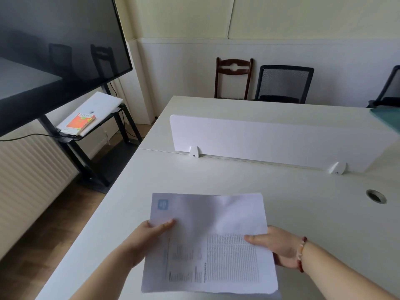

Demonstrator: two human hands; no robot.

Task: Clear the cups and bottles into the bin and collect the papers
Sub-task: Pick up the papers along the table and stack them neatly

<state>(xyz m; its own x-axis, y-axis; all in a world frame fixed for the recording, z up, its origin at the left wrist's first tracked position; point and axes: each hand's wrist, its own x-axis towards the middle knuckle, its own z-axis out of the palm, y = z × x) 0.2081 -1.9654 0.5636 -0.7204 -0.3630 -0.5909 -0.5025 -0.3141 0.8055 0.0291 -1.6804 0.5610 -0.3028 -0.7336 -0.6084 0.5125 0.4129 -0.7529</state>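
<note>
A stack of printed white papers (207, 241) with a blue logo in the top left corner is held just above the white table (238, 176). My left hand (149, 237) grips the left edge, thumb on top. My right hand (277, 245), with a bead bracelet at the wrist, grips the right edge, thumb on the text. No cups, bottles or bin are in view.
A white divider panel (270, 139) stands across the table's middle. A cable hole (376, 196) sits at the right. Beyond the table are a wooden chair (233, 76) and a black mesh chair (283, 83). At left stand a large screen (54, 50) and an orange book (81, 123) on its shelf.
</note>
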